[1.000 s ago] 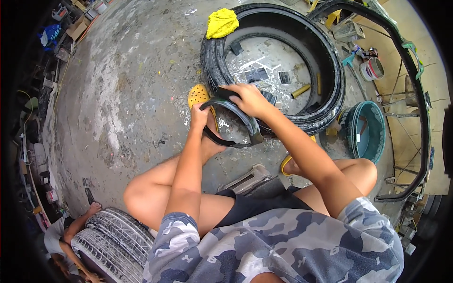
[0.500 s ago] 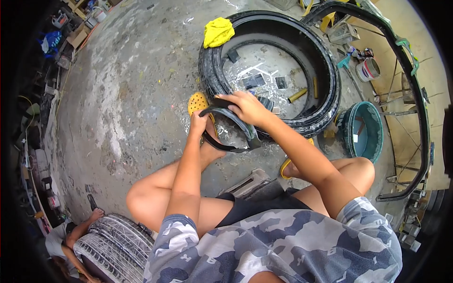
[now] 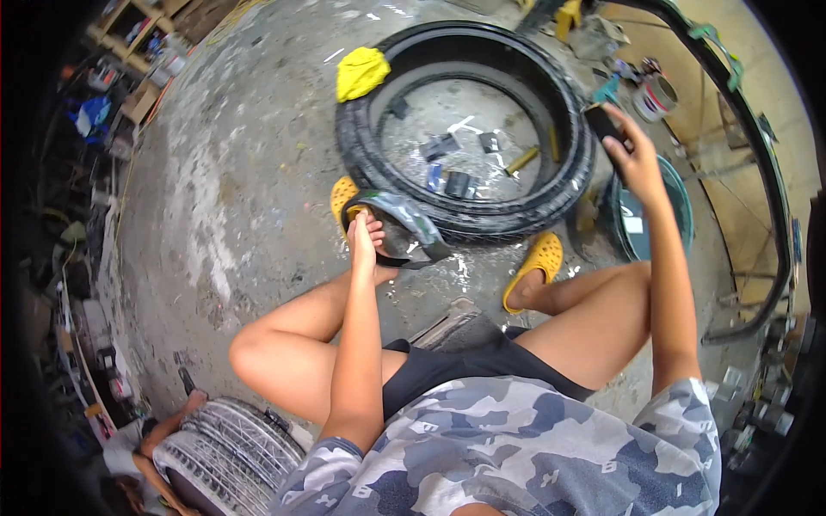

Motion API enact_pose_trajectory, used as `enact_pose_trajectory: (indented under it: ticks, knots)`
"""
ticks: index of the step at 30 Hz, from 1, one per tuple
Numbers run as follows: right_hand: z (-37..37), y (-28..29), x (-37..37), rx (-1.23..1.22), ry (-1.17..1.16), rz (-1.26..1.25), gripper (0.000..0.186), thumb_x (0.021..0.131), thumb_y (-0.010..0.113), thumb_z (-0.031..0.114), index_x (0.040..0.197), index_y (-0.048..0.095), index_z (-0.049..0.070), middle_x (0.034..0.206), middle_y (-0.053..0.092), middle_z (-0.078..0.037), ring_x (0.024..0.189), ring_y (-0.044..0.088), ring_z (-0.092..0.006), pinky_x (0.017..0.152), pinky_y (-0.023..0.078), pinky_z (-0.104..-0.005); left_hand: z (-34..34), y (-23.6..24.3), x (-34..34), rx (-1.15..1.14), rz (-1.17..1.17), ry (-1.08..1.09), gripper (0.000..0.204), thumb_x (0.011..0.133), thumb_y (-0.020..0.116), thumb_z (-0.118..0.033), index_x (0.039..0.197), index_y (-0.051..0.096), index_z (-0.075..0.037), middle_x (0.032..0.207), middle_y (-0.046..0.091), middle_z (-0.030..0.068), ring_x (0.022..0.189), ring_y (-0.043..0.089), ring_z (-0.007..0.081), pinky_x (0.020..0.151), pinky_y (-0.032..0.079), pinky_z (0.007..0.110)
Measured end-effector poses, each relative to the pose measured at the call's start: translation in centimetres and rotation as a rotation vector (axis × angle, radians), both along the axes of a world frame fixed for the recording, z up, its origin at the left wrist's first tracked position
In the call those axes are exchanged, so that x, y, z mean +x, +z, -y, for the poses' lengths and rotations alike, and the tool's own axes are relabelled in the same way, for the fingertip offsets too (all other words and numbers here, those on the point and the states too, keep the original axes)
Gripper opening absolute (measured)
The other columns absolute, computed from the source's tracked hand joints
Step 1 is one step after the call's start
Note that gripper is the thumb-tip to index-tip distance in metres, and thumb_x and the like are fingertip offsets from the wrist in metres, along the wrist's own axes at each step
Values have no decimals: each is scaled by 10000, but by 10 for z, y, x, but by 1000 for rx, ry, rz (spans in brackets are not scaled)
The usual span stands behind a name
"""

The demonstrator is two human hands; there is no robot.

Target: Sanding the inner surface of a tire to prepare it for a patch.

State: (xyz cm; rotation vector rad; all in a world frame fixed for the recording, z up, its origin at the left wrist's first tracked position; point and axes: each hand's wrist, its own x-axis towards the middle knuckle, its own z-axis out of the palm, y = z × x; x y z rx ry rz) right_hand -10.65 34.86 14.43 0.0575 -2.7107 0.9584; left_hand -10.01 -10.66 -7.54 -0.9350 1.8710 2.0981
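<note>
My left hand [image 3: 366, 234] is closed on a dark, wet-looking curved trim piece [image 3: 408, 213], bent into a loop, held above the floor by my left foot. My right hand [image 3: 638, 156] is out to the right, wrapped round a black rectangular block [image 3: 605, 127]. That hand is over the edge of a teal bucket [image 3: 686, 206], beside the large tyre [image 3: 354, 142]; I cannot tell if the block touches either. The block and the trim piece are well apart.
A yellow cloth [image 3: 361, 74] lies on the tyre's rim. Inside the ring are dark sheets [image 3: 440, 146] and a brownish tube [image 3: 522, 161]. A large black frame [image 3: 757, 138] stands at the right. Another person [image 3: 142, 456] is by stacked tyres [image 3: 228, 447] at lower left.
My right hand has left the trim piece and swung right to the bucket, where the black block now shows in it. My left hand still holds the trim piece, slightly lower and left.
</note>
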Motion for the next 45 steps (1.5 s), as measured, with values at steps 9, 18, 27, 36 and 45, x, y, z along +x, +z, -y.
enact_pose_trajectory:
  ticks: [9, 18, 27, 36, 45]
  knots:
    - [-195, -88, 39, -813, -499, 262, 204, 849, 619, 77, 1015, 596, -39, 842, 664, -144, 738, 664, -225, 661, 543, -344, -59, 40, -5, 230, -223, 87, 354, 1016, 473, -222, 1234, 378, 40, 1115, 636, 290, 957, 691, 361, 782, 576, 406]
    - [-192, -220, 30, -1330, -502, 741, 266, 870, 587, 64, 1102, 517, -46, 966, 636, -160, 812, 680, -279, 762, 597, -399, -118, 207, -24, 51, -449, -428, 293, 991, 548, -259, 1184, 454, -60, 749, 546, 75, 588, 560, 167, 562, 533, 338]
    - [-211, -245, 43, -1335, -414, 760, 260, 824, 569, 124, 1040, 622, -8, 879, 688, -141, 797, 662, -252, 769, 534, -382, -151, 183, -125, 175, -331, -924, 402, 1005, 489, -440, 1071, 533, -46, 695, 601, 67, 539, 582, 155, 532, 494, 287]
    - [-60, 50, -110, 154, 208, 545, 233, 640, 657, 147, 762, 719, -42, 673, 689, -175, 514, 657, -252, 500, 517, -395, -224, 139, -174, 202, -208, -1147, 300, 991, 563, -311, 1142, 467, -71, 761, 580, 54, 617, 583, 154, 588, 530, 333]
    - [107, 55, -81, 674, 92, 187, 229, 824, 669, 181, 1025, 742, 99, 1096, 710, -125, 1024, 691, -293, 810, 567, -400, -238, 116, -163, 295, -298, -1076, 176, 984, 498, -221, 984, 533, -49, 722, 591, 55, 583, 606, 171, 582, 544, 318]
